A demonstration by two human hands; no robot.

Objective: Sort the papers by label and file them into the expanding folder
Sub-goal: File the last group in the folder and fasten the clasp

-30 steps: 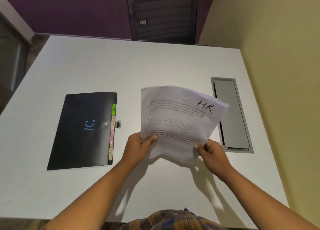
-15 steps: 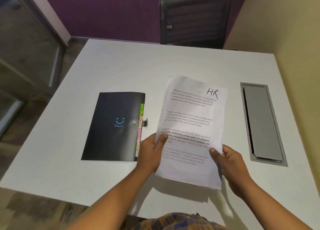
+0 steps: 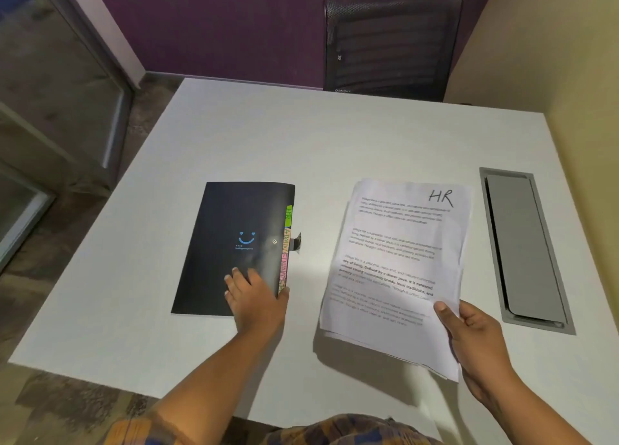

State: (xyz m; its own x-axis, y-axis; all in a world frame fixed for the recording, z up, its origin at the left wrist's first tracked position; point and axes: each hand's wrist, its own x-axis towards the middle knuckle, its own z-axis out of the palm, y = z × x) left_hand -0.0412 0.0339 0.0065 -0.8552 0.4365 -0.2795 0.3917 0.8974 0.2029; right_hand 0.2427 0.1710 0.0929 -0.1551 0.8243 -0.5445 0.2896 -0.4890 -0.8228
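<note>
The right grip (image 3: 475, 337) is clamped on the near right corner of the papers (image 3: 398, 260), thumb on the top sheet marked HR. The stack stretches away from it, its near edge raised off the table (image 3: 335, 143). To its left, the left grip (image 3: 256, 302) lies flat, fingers straight and apart, on the near right corner of the closed black folder (image 3: 234, 230). The coloured tabs (image 3: 286, 243) sit just beyond its thumb.

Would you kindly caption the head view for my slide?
Left hand rests on the closed black expanding folder; right hand holds white papers marked HR.
</note>
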